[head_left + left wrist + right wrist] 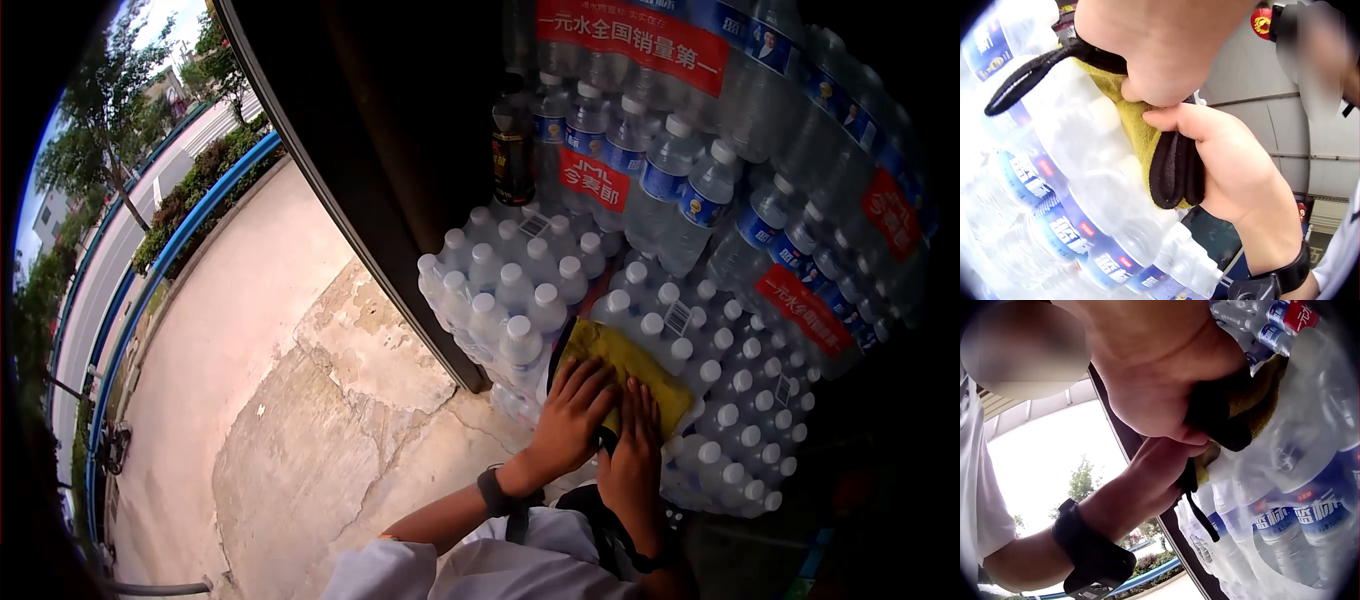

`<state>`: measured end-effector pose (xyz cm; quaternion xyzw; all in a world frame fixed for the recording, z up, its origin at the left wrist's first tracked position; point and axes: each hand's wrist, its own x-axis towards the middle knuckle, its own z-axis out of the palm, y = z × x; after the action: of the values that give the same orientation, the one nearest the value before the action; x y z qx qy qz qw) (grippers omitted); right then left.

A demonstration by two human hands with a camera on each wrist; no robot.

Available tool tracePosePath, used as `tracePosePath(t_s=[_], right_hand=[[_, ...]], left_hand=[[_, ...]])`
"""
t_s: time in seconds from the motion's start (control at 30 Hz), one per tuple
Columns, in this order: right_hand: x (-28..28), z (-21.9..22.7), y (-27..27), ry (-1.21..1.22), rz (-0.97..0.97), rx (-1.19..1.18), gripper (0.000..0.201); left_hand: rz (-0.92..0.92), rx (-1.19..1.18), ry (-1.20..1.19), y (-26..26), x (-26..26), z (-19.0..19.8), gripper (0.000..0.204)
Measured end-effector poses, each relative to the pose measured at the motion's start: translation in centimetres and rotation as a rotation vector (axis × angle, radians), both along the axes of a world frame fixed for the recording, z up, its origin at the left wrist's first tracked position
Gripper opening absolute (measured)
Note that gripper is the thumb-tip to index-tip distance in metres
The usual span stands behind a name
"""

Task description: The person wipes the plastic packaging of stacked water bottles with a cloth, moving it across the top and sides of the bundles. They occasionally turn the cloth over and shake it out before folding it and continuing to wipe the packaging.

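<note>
A folded yellow cloth (655,375) with black edging lies over the tops of shrink-wrapped water bottles (690,345). Both hands hold it by its near edge. My left hand (572,418) has its fingers spread across the left part, its thumb tucked at the black edge. Close beside it, my right hand (632,462) grips the right part, fingers on top. In the left wrist view, the right thumb lies against the yellow side of the cloth (1124,115), next to the folded black trim (1175,169). A black loop (1029,75) hangs off the cloth over the bottles.
More bottle packs (640,150) with blue labels are stacked behind and to the right. A dark bottle (512,150) stands at the back. A dark door frame (370,240) runs along the left, beyond it cracked concrete (300,430) and a blue railing (190,225) beside a road.
</note>
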<state>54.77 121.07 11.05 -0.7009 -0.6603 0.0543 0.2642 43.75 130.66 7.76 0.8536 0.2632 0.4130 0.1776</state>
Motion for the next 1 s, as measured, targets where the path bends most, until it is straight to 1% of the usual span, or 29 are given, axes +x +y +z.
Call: tracePosePath(t_s=[0.1,0.17,0.2,0.27,0.33,0.37,0.43,0.47,0.5,0.53,0.6,0.63,0.67,0.73,0.8,0.83,0.93,1.0], right_hand=[[2.7,0.0,-5.3,-0.032,-0.121,-0.095,0.081],[3.2,-0.1,-6.8,0.052,-0.197,-0.106,0.081],[3.1,-0.1,-7.0,0.097,-0.233,-0.108,0.08],[1.7,0.5,-4.9,-0.067,-0.266,-0.136,0.084],[0.8,-0.1,-1.7,-0.109,-0.189,-0.078,0.086],[0.3,-0.1,0.2,-0.086,-0.104,-0.045,0.086],[-0.5,0.0,4.0,-0.051,0.054,0.012,0.085],[-0.7,0.0,5.4,-0.038,0.126,0.032,0.084],[-0.7,-0.2,6.0,-0.041,0.158,0.034,0.084],[-0.3,-0.1,5.6,-0.027,0.175,0.031,0.083],[0.8,0.1,3.8,-0.008,0.209,0.013,0.083],[1.2,0.8,2.3,0.012,0.181,-0.004,0.082],[1.6,0.7,0.3,0.027,0.119,-0.037,0.083],[2.5,0.6,-4.0,-0.034,-0.051,-0.116,0.088],[2.6,1.8,-6.3,-0.078,-0.242,-0.257,0.087],[2.9,2.3,-6.3,-0.066,-0.25,-0.254,0.083],[3.9,1.7,-1.9,-0.183,-0.284,-0.189,0.078],[4.1,0.3,2.2,-0.192,-0.248,-0.111,0.076]], left_hand=[[-0.161,0.094,0.048,-3.2,3.6,-1.2,0.044],[-0.234,0.098,0.034,-4.7,5.4,-1.6,0.045],[-0.25,0.097,0.038,-4.2,5.5,-1.2,0.045],[-0.319,0.086,0.067,-1.8,4.3,-0.8,0.047],[-0.266,0.078,0.102,0.7,1.9,0.0,0.05],[-0.227,0.031,0.081,2.1,0.5,0.6,0.051],[-0.113,-0.048,0.032,4.5,-2.1,0.3,0.05],[-0.08,-0.15,-0.04,5.0,-2.7,-0.6,0.052],[-0.041,-0.23,-0.088,4.3,-2.7,-0.8,0.052],[-0.004,-0.312,-0.139,3.5,-2.4,-1.0,0.053],[0.083,-0.096,-0.09,1.8,-1.0,-1.3,0.053],[0.059,-0.036,-0.014,0.9,-0.6,-0.6,0.053],[0.027,-0.054,0.025,-0.7,0.4,0.0,0.049],[-0.157,-0.051,0.033,-3.0,2.7,-0.1,0.044],[-0.275,0.007,0.03,-4.2,5.4,-0.7,0.04],[-0.281,0.082,0.057,-3.5,6.4,-0.6,0.043],[-0.425,0.045,0.175,2.0,7.3,1.3,0.048],[-0.364,0.031,0.174,5.1,6.1,2.0,0.05]])
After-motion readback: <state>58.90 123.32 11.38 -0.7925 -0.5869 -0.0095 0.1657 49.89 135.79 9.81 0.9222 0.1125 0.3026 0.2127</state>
